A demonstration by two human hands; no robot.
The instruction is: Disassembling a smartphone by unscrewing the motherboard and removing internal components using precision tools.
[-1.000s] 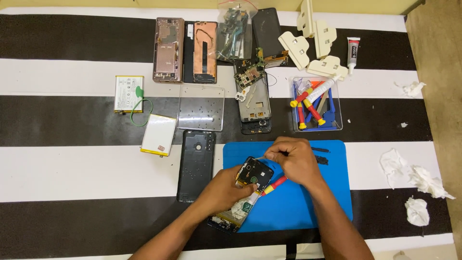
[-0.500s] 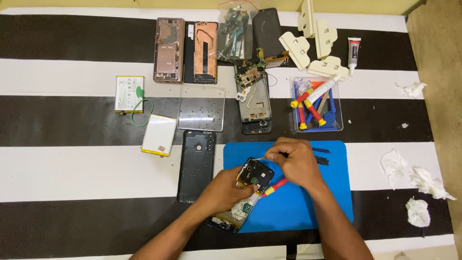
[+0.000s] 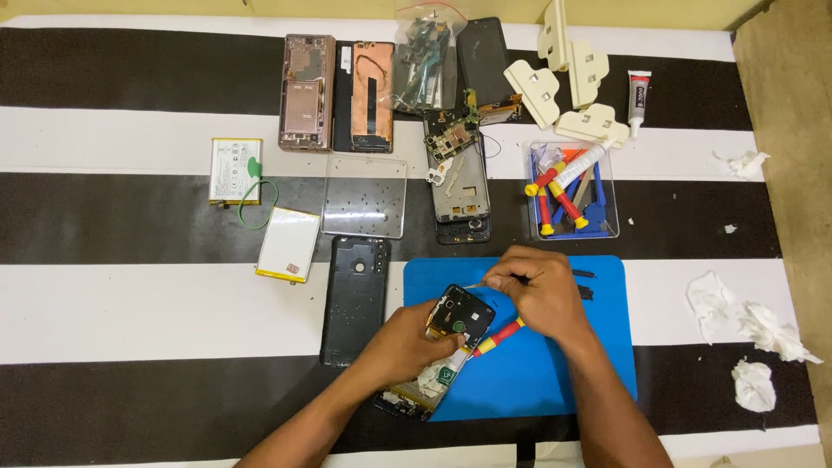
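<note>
**Fine work on an opened phone at the near edge of the bench**

At the near edge of the bench [image 3: 130, 303], a person's left hand [image 3: 414, 340] is clenched around the side of an opened smartphone [image 3: 440, 348], steadying it where it lies half on the blue work mat [image 3: 555, 381]. The phone's long axis runs diagonally: its camera end points away and to the right, its bottom end toward the near left, overhanging the mat's left edge. The right hand [image 3: 536, 290] pinches slim tweezers [image 3: 475, 285], tip at the phone's upper corner. A red-and-yellow screwdriver [image 3: 496, 336] lies on the mat under that hand, just beside the phone. The job looks best done with the left hand keeping the frame flat and the tweezers working gently, so small parts neither bend nor spring away. Farther back sit a black back cover [image 3: 355, 299], two batteries [image 3: 289, 244], a clear plastic sheet [image 3: 366, 197] and a tray of tools [image 3: 572, 192]; crumpled tissues [image 3: 754, 334] dot the right side.
</note>
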